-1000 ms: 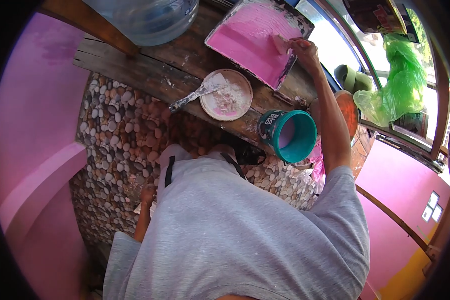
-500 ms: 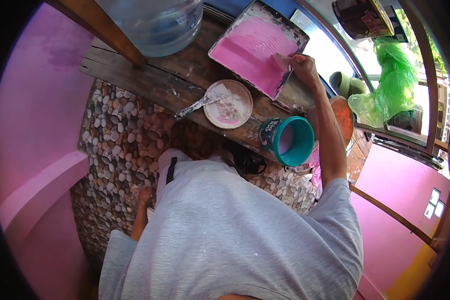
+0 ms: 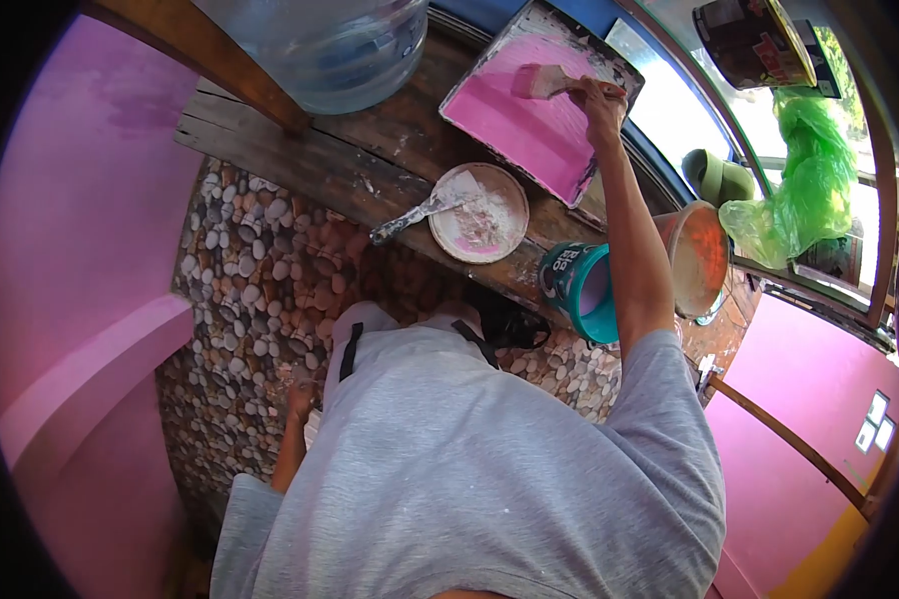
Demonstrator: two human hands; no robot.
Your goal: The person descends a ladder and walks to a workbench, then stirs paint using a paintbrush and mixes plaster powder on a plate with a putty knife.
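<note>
My right hand (image 3: 601, 108) is closed around the handle of a paintbrush (image 3: 549, 82). Its bristles, coated in pink, rest over the ribbed upper part of a black paint tray (image 3: 514, 148) that holds pink paint. Down by my left leg hangs my left hand (image 3: 301, 397), away from the tray; its fingers are too small and dim to make out. Between me and the tray a round lid (image 3: 504, 225) carries whitish paste, with a putty knife (image 3: 410, 218) lying across it. Partly behind my right forearm stands a teal bucket (image 3: 597, 299) with pale paint inside.
The tray lies on a dark wooden bench (image 3: 270, 130). A large clear water bottle (image 3: 360, 60) stands on its left. At the right are an orange-stained bucket (image 3: 697, 262), a green plastic bag (image 3: 809, 170) and a hanging tin (image 3: 749, 45). Pebble-patterned flooring (image 3: 245, 299) lies below.
My right hand has moved the paintbrush from the tray's lower right corner up and across to its ribbed upper part. My right forearm now covers part of the teal bucket.
</note>
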